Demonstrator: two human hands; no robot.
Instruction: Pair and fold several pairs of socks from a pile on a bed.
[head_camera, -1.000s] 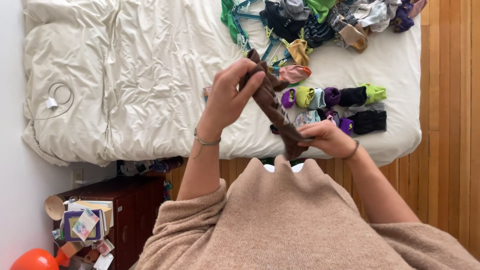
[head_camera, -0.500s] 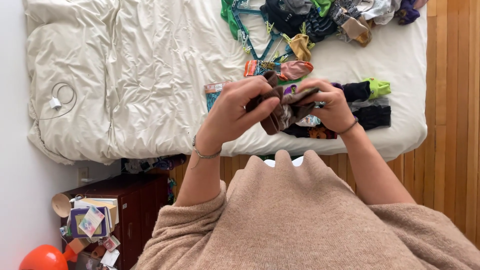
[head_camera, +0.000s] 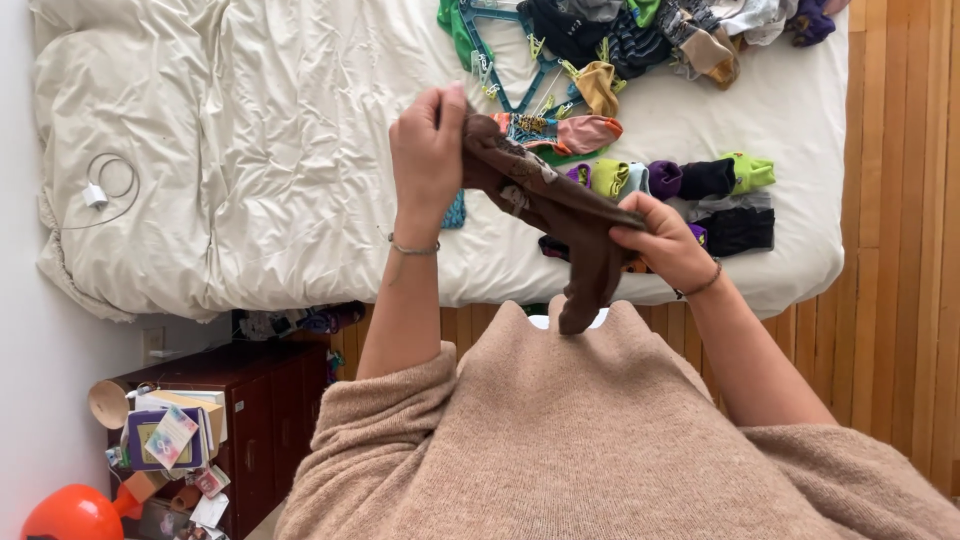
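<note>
Sock (head_camera: 545, 200): brown, long, with a pale pattern; stretched in the air above the bed's near edge, between both hands, its loose end hanging down past the right hand toward the person's chest.
Left hand (head_camera: 428, 155): raised, fingers curled closed around the sock's upper end, thumb side up; thin bracelet at the wrist.
Right hand (head_camera: 665, 240): lower and nearer the body, fingers pinched closed on the sock partway along; band at the wrist.
Bed (head_camera: 300, 200): white crumpled duvet, covers most of the upper view.
Folded socks (head_camera: 690, 180): row of small bundles on the bed just beyond the right hand, purple, yellow-green, dark, bright green; a second row nearer, partly hidden by the hand and sock.
Loose pile (head_camera: 640, 40): mixed coloured socks at the far edge of the bed, lying over a teal clip hanger (head_camera: 500, 70).
Pink-orange sock (head_camera: 575, 132): flat on the bed, just behind the brown one.
Cable (head_camera: 105, 185): white, coiled with a plug, on the duvet at far left.
Cabinet (head_camera: 250, 410): dark red wood, on the floor beside the bed, cluttered with boxes and papers on top.
Floor (head_camera: 900, 250): wooden boards, to the right of the bed.
Sweater (head_camera: 600, 440): beige knit, fills the lower view.
</note>
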